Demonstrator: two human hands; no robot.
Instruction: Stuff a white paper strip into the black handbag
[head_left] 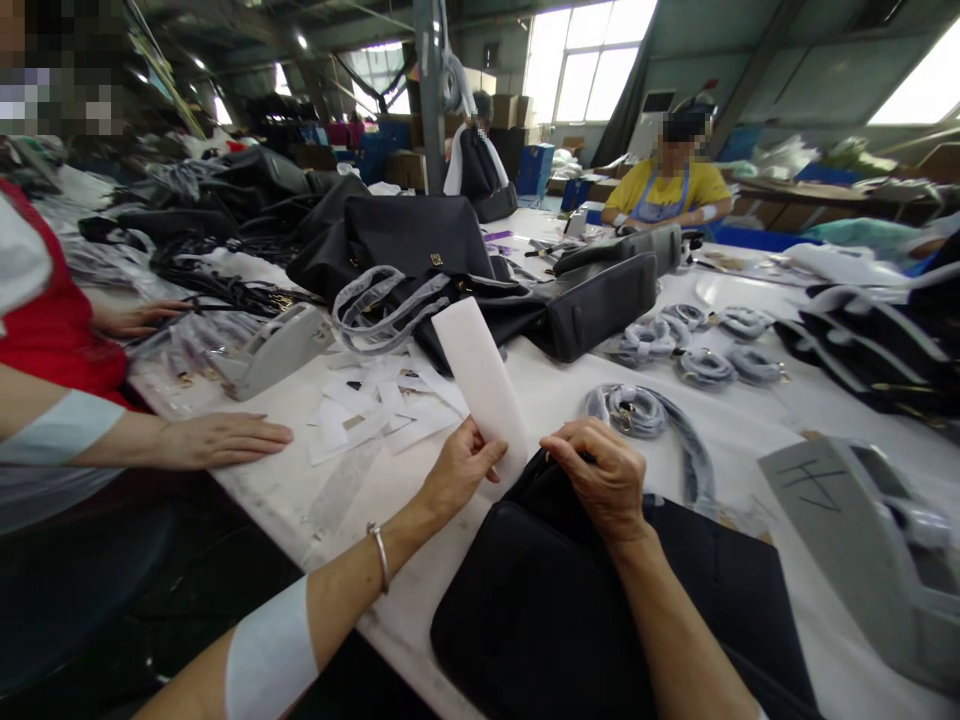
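Observation:
My left hand (461,465) pinches the lower end of a white foam strip (480,375), which stands up and leans to the left. Beside it, my right hand (604,470) grips the top edge of a black bag (540,590) lying at the table's front edge. The right fingertips are curled over that edge and partly hidden. A black flap or panel (727,570) spreads out to the right of the bag. Flat white sheets (375,400) lie behind my left hand.
Coiled wrapped straps (637,410) and a grey tape dispenser (855,540) are to the right. Black bags (420,235) fill the table's middle. A co-worker's hand (225,440) rests at the left edge near another dispenser (277,350); a person in yellow (667,190) works across the table.

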